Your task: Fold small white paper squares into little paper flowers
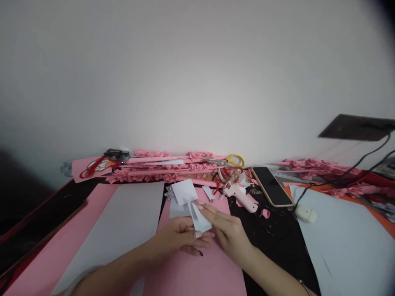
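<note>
Between my two hands is a small folded piece of white paper (201,222), its flap standing partly up. My left hand (185,237) pinches its lower edge between thumb and fingers. My right hand (226,228) presses its fingertips against the paper's upper right side. Just beyond lie a white paper square (184,191) and another white piece partly under it. All this is above a pink sheet (197,271) on the dark table. A small white paper strip (208,193) rests to the right of the square.
A pink glue gun (240,196), a phone (273,187) and a white earbud case (305,213) lie to the right. Yellow-handled scissors (226,160) rest on pink paper flower stems (154,172) along the wall. Large white sheets (123,222) flank both sides; a cable crosses at right.
</note>
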### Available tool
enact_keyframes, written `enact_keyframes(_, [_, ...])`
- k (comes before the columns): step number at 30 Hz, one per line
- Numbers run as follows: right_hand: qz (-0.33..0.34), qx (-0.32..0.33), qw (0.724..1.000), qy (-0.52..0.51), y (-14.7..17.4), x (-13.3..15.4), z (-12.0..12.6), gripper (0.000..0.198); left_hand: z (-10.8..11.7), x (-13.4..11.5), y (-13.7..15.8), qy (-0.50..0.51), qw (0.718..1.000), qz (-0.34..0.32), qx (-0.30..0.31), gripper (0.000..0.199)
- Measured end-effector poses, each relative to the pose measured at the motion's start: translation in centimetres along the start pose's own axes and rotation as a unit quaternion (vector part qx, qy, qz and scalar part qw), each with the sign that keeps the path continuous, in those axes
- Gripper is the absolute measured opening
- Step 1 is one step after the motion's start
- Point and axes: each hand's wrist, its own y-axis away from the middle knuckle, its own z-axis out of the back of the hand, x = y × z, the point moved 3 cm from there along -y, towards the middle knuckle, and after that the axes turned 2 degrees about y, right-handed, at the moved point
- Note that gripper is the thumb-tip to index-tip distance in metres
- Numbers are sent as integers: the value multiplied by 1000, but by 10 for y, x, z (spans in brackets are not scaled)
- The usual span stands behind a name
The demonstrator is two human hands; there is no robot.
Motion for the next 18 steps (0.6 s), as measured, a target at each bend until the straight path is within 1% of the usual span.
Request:
enact_keyframes(2, [19,18,999,19,0,-1,0,48,-1,-4,2,2,1000,8,7,28])
enact_keyframes(5, [40,36,998,22,-1,0,1,49,-2,-6,4,15,1000,7,22,30])
enact_keyframes(10, [45,64,997,3,-2,3,3,48,2,-2,5,24,998,1,50,32])
enact_keyframes(15, [55,76,996,-2,-4,5,4,46,4,0,5,35,996,0,80,31])
enact_keyframes(18, [60,78,995,0,-4,7,4,45,5,0,6,42,996,3,80,30])
